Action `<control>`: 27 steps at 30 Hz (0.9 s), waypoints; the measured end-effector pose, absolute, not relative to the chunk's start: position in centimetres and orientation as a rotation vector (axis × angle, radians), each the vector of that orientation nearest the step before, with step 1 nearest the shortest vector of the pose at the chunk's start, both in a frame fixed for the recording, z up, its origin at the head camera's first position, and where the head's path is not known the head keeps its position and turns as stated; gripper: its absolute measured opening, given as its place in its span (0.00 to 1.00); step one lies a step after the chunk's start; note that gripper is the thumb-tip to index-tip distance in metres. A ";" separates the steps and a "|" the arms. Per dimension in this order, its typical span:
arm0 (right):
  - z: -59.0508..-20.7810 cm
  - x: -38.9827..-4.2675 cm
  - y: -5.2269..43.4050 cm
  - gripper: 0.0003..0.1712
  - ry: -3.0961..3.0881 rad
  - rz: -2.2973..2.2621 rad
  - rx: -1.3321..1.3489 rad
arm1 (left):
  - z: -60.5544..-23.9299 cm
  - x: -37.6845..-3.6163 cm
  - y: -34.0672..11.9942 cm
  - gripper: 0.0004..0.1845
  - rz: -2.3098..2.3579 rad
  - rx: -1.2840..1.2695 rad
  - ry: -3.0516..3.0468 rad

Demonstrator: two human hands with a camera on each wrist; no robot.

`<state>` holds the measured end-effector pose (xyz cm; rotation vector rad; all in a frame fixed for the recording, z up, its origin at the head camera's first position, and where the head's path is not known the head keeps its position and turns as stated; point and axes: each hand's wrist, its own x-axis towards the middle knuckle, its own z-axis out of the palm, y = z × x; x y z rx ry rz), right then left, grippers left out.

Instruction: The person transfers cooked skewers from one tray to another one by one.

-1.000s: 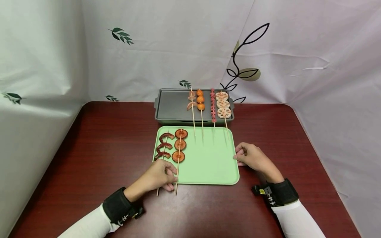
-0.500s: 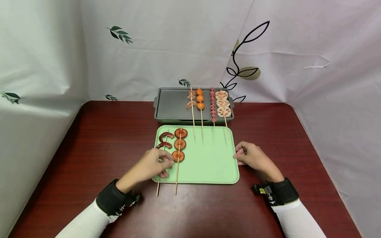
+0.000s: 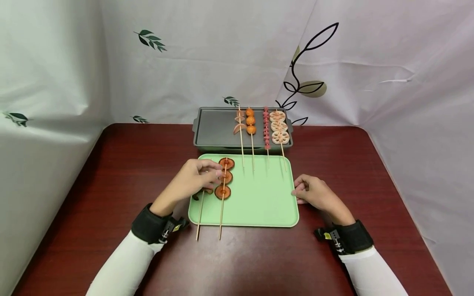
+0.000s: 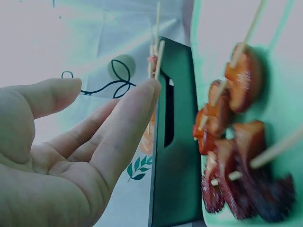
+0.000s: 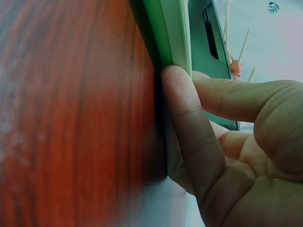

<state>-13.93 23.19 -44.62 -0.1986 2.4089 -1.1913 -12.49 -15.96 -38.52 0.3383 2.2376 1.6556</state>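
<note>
Just under the loose, empty fingers of the left hand (image 3: pixel 194 177) lies the dark skewer (image 3: pixel 201 201); the right hand (image 3: pixel 314 194) presses the tray (image 3: pixel 259 205) edge.

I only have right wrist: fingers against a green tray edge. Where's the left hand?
Observer: The left hand hovers over the green tray's left side, above a dark curled-piece skewer. Left wrist shows its fingers relaxed, no grip on anything.
Operator: Anything else on the tray?
Observer: A skewer of three round brown slices, just right of that hand.
Operator: The dark thing behind the tray?
Observer: A grey pan with four skewers at its right end.
</note>
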 end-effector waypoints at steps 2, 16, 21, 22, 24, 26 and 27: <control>-44.6 -13.9 23.2 0.13 2.410 -1.192 -0.197 | -38.4 -13.1 -15.7 0.19 1.675 0.329 2.239; -44.6 -13.8 23.3 0.12 2.417 -1.194 -0.198 | -39.1 -17.4 -14.8 0.23 1.868 0.149 1.916; -44.7 -13.9 23.5 0.12 2.422 -1.188 -0.203 | -39.6 -18.2 -13.6 0.23 1.957 0.069 1.766; -44.7 -13.9 23.5 0.13 2.422 -1.184 -0.207 | -39.7 -18.3 -13.4 0.23 1.967 0.057 1.739; -44.7 -14.0 23.5 0.13 2.422 -1.183 -0.207 | -39.9 -18.5 -13.0 0.24 1.984 0.039 1.686; -44.7 -14.0 23.4 0.13 2.421 -1.187 -0.208 | -40.1 -18.6 -12.7 0.24 2.002 0.028 1.636; -44.7 -14.0 23.4 0.13 2.421 -1.188 -0.207 | -40.2 -18.6 -12.6 0.25 2.011 0.023 1.613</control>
